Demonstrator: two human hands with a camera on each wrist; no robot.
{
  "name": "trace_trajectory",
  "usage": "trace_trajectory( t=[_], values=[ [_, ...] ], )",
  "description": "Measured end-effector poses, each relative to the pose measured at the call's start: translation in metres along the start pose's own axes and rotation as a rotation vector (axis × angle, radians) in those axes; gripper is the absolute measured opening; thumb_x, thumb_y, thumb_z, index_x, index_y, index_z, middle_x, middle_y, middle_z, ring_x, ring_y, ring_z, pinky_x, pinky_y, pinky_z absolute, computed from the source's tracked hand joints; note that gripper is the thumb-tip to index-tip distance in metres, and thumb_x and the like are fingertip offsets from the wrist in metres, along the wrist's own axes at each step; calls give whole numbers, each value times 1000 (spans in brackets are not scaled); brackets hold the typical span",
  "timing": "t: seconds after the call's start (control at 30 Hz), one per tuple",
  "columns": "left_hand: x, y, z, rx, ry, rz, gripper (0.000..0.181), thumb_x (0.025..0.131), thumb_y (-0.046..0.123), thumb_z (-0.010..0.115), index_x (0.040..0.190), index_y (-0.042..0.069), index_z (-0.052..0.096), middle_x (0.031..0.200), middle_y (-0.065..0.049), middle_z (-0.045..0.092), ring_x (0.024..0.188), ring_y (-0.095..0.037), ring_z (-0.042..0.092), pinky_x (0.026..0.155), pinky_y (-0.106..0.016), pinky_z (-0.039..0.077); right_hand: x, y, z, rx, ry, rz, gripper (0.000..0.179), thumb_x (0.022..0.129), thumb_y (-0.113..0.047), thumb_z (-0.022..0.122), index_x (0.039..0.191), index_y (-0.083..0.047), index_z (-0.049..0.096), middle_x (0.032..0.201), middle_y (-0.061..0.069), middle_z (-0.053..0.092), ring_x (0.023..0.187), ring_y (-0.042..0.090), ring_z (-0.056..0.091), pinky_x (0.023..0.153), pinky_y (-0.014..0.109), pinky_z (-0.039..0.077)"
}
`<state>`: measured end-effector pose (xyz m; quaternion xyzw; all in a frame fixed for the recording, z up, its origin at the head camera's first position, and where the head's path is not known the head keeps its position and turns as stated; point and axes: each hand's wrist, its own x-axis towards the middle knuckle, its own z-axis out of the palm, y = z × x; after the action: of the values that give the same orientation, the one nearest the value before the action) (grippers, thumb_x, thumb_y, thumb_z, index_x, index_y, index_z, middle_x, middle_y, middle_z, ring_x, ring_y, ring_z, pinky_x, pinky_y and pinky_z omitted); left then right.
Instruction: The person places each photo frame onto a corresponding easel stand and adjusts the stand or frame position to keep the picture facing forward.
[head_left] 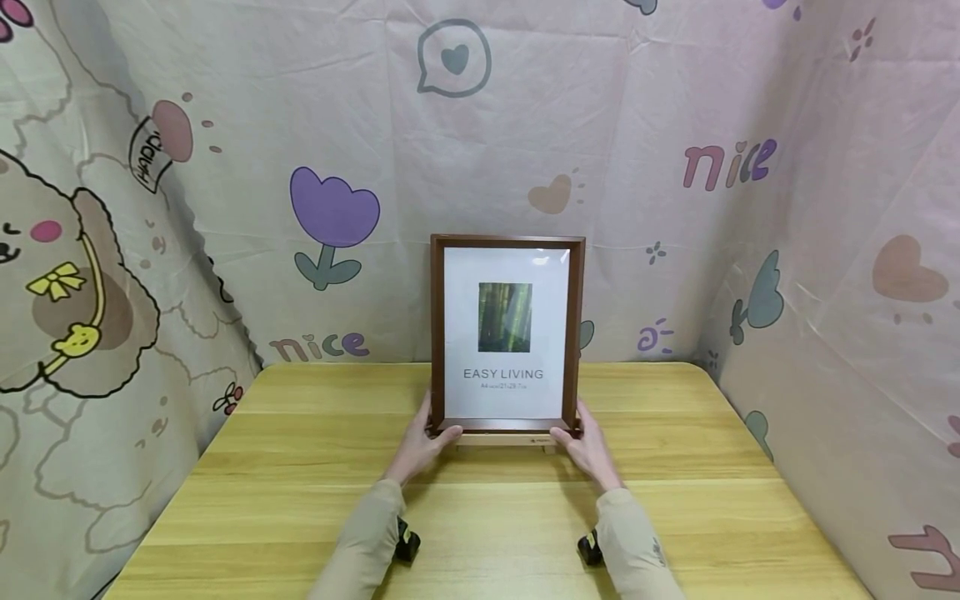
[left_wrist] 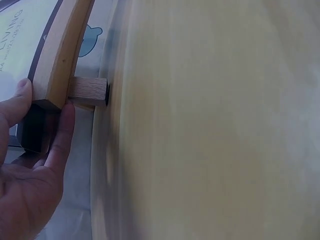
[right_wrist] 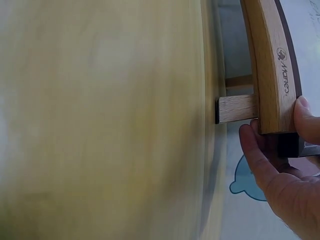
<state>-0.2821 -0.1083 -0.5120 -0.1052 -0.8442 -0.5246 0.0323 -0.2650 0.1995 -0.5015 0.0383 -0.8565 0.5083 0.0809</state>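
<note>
A brown picture frame [head_left: 506, 333] stands upright near the far edge of the table, with a bamboo print and the words EASY LIVING behind its glossy front. Below it runs the pale wooden ledge [head_left: 498, 439] of a small stand, whose short dark-tipped leg [left_wrist: 89, 89] shows in the left wrist view. My left hand [head_left: 422, 442] grips the frame's lower left corner, thumb in front, fingers beneath and behind. At the lower right corner my right hand [head_left: 587, 446] holds it likewise. In the right wrist view the ledge [right_wrist: 272, 70] bears a printed logo.
The wooden table [head_left: 300, 500] spreads out around both forearms. Behind it hangs a patterned cloth [head_left: 465, 150], which also covers the left and right sides. A black wrist camera [head_left: 407, 542] sits at the left sleeve, another black device [head_left: 590, 548] at the right.
</note>
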Motion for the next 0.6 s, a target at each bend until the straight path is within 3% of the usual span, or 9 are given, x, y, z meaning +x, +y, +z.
trace_trajectory(
  t=[0.33, 0.6],
  values=[
    [-5, 1, -8, -24, 9, -20, 101, 92, 29, 74, 162, 6, 4, 164, -29, 17, 145, -52, 33, 119, -62, 30, 1, -5, 6, 4, -24, 52, 85, 93, -10, 69, 161, -7, 18, 140, 36, 53, 124, 50, 58, 112, 63, 40],
    [-7, -3, -13, -20, 9, -1, 102, 93, 27, 73, 163, 8, 2, 162, -31, 24, 141, -51, 40, 117, -60, 34, 2, -8, 12, 1, -21, 21, 84, 92, -8, 69, 160, -6, 20, 138, 36, 55, 121, 50, 60, 111, 62, 42]
  ],
)
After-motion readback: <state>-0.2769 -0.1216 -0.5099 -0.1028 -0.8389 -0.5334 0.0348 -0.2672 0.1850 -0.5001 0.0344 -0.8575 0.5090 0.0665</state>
